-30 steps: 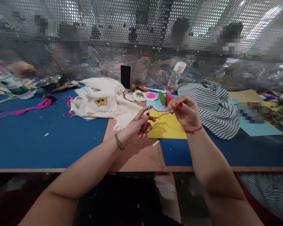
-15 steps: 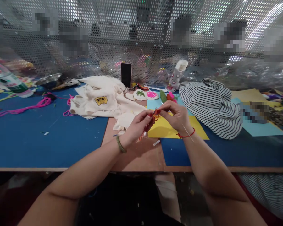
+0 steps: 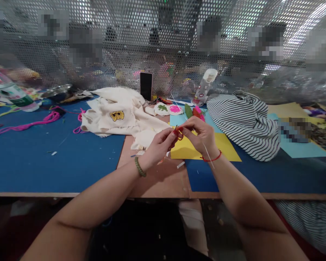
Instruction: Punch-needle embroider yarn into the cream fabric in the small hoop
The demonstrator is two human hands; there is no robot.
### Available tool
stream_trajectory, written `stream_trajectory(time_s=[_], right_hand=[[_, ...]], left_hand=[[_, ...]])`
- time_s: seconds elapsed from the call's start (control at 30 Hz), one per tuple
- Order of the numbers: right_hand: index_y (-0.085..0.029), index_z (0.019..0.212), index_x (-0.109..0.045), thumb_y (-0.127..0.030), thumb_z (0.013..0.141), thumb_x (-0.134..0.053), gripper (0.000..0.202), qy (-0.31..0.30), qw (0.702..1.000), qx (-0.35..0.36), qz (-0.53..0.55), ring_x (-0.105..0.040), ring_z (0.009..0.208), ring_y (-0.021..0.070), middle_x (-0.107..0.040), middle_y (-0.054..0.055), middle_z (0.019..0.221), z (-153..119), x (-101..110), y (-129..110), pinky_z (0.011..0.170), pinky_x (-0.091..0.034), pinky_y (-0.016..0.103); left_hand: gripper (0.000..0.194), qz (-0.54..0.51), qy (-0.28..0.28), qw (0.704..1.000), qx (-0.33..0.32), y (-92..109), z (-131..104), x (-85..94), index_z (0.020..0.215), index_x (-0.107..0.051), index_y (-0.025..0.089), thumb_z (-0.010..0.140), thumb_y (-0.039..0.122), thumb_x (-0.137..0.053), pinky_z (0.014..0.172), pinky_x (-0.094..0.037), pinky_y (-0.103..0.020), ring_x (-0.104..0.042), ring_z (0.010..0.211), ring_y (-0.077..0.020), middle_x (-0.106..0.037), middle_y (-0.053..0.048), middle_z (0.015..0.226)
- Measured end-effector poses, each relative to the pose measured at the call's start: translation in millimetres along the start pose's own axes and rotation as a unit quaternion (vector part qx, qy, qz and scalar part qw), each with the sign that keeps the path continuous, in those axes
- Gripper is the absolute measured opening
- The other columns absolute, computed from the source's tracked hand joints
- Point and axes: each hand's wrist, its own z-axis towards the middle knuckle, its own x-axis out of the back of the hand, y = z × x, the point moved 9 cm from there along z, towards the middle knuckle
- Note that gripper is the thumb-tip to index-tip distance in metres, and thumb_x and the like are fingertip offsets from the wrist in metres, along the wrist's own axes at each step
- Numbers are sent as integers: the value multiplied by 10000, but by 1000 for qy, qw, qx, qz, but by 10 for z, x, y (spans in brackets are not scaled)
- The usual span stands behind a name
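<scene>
a small loop of orange-red yarn [image 3: 180, 136] sits in the air between the two hands, its curve hanging on the near side of the fingertips that meet above it. it lies just right of the left hand [image 3: 163, 141] and just left of the right hand [image 3: 202, 134], so neither is clearly nearer. the loop is too small for a sure long axis, though the short stretch above it seems to run left to right, from one pinch to the other.

the left hand is pinched, thumb against fingers, on the yarn's left side; a small dark tip [image 3: 176, 127] stands just above its thumb, pointing up, and what it belongs to is hidden. the right hand has thumb and forefinger closed on the yarn's right side. a thin pale rod or strand [image 3: 208, 155] slants from that hand toward the near right, across the wrist and its red cord [image 3: 212, 158]; how it is held cannot be told.

behind and below the loop lies a yellow sheet [image 3: 222, 145], with a light blue sheet [image 3: 176, 120] on its far side. a green leaf-like piece [image 3: 188, 111] and a bright pink piece [image 3: 197, 111] lie just beyond the right hand. farther out, cream cloth [image 3: 103, 119] lies bunched to the left and striped cloth [image 3: 244, 127] to the right, with a dark phone [image 3: 146, 86] upright at the far side.
</scene>
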Motion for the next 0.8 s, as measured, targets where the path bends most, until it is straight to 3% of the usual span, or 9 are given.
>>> stream_trajectory(time_s=[0.27,0.53,0.8], right_hand=[[-253,768,-697,-332,852,-673,117,31,999,2,-26,-531,666,142,-608,3,723,-16,47,5,586,-450,308],[-244,750,-691,-344,853,-671,145,16,1000,0,-19,-533,646,129,-609,-2,701,-11,15,18,571,-440,290],[-220,715,-682,-316,844,-680,161,-17,1000,-6,-23,-528,617,124,-609,5,688,0,-34,36,548,-417,288]], left_hand=[[317,1,-14,1000,20,-3,-38,-53,781,-513,177,895,466,-573,432,-259,-184,-322,500,-65,-406,43,621],[224,-12,-22,999,46,-115,-19,-68,812,-498,172,939,356,-519,503,-311,-178,-386,560,-63,-479,12,711],[369,72,-20,997,9,-103,-9,-29,821,-480,182,917,536,-521,496,-303,-199,-376,566,-73,-488,14,711]])
